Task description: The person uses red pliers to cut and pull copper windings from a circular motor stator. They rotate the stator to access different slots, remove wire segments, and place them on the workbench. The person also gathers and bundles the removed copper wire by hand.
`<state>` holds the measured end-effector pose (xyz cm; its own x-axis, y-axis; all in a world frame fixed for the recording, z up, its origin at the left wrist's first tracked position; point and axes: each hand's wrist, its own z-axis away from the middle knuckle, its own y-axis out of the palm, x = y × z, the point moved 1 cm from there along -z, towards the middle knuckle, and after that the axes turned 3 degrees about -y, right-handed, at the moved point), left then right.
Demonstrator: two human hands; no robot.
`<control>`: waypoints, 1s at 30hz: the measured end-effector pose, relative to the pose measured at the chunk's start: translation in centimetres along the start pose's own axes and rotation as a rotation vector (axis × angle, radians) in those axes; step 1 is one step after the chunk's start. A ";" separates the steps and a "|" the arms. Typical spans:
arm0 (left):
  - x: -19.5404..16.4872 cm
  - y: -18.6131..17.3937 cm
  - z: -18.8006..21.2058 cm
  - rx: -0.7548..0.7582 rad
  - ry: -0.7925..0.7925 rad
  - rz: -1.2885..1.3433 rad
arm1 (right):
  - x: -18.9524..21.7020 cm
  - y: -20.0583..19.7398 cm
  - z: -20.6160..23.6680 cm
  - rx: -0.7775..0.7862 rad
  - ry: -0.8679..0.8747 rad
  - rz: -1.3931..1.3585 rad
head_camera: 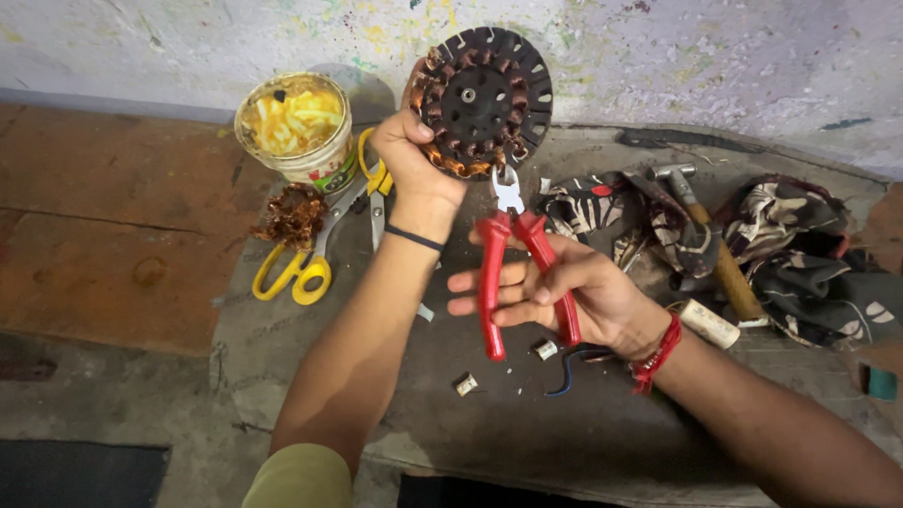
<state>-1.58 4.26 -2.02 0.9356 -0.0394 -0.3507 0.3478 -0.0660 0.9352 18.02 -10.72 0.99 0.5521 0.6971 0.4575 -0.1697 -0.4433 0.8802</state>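
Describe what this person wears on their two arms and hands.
Both hands are bare, with no gloves. The left hand has a thin dark band around the wrist, and an olive-yellow sleeve shows at the upper arm. The right hand has a red thread bracelet tied at the wrist; that forearm is uncovered.

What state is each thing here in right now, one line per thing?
Stator: held upright in left hand, copper windings partly stripped.
Red-handled cutters: in right hand, jaws at the stator's lower edge.
Yellow scissors: lying open.
Tub: lidless, filled.
Hammer: lying on cloth.
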 end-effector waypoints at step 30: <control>0.2 3.7 2.5 0.172 0.168 -0.188 | 1.1 1.4 0.9 -0.673 0.164 0.991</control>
<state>-0.28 1.51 1.26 0.8577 0.1538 -0.4906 0.5139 -0.2251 0.8278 19.09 -11.08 2.65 -0.1603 0.3053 0.9387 -0.8787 -0.4774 0.0052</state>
